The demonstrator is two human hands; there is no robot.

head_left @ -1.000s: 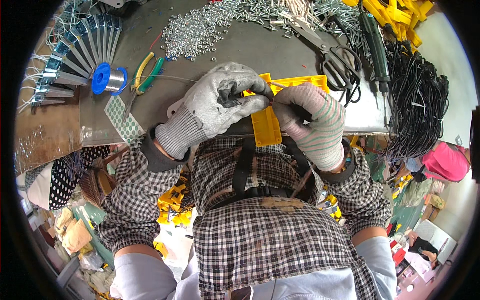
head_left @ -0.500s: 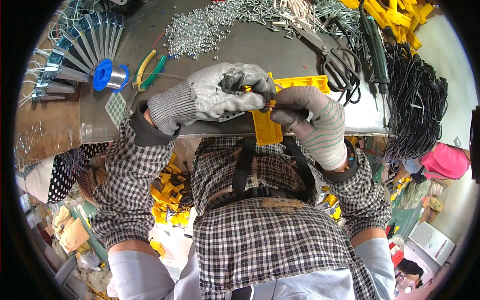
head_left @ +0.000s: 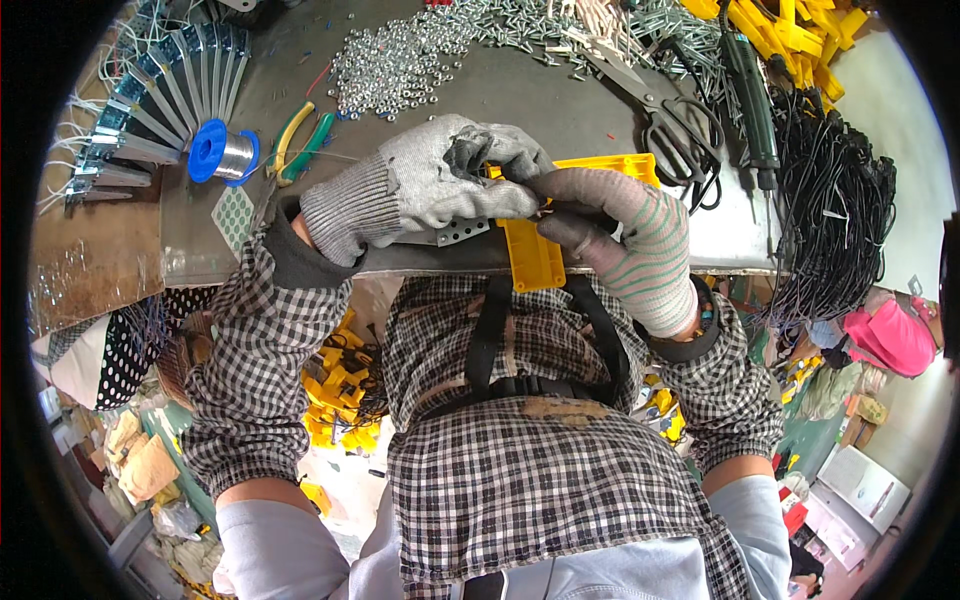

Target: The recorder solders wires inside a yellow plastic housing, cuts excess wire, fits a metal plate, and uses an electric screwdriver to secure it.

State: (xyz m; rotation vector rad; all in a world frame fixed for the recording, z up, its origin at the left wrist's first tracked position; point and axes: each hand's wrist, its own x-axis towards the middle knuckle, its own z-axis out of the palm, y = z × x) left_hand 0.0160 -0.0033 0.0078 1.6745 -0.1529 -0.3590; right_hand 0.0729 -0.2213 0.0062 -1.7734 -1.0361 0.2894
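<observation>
The gloved left hand (head_left: pixel 440 180) is reaching in from the left, its wrist lying nearly level and its fingers curling toward the middle of the frame. The right hand (head_left: pixel 630 235), in a striped glove, is angling up from the lower right, its thumb and forefinger bending inward. The fingertips of both hands are coming together just above centre, where a small thin piece (head_left: pixel 544 208) is showing between them; whether either hand is pinching it shut, I cannot tell. The yellow plastic part (head_left: pixel 537 257) is lying directly beneath those fingertips, one arm pointing toward the lower edge, another extending upper right behind the right hand.
</observation>
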